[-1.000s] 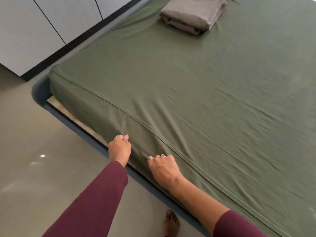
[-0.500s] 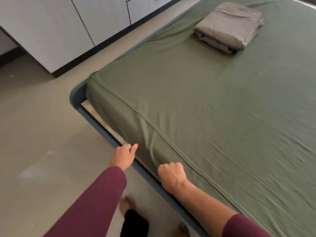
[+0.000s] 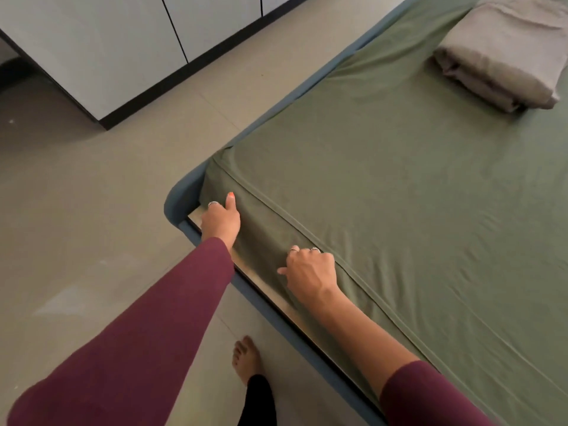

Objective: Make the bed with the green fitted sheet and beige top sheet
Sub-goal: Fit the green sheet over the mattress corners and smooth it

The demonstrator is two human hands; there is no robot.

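Green sheet (image 3: 415, 210): both hands shifted nearer mattress corner.

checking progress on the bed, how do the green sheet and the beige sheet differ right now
The green sheet is spread flat over the whole mattress; the beige sheet sits folded in a thick stack on top of it. Both hands, left hand and right hand, work the green sheet's side; the beige one is untouched. Both are plain, unpatterned fabric.

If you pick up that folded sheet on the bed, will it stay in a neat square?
Probably not. The folded beige top sheet looks soft, with sagging, rounded layers, so it would likely droop and unfold. It seems light for its size, and unlikely to roll or break.
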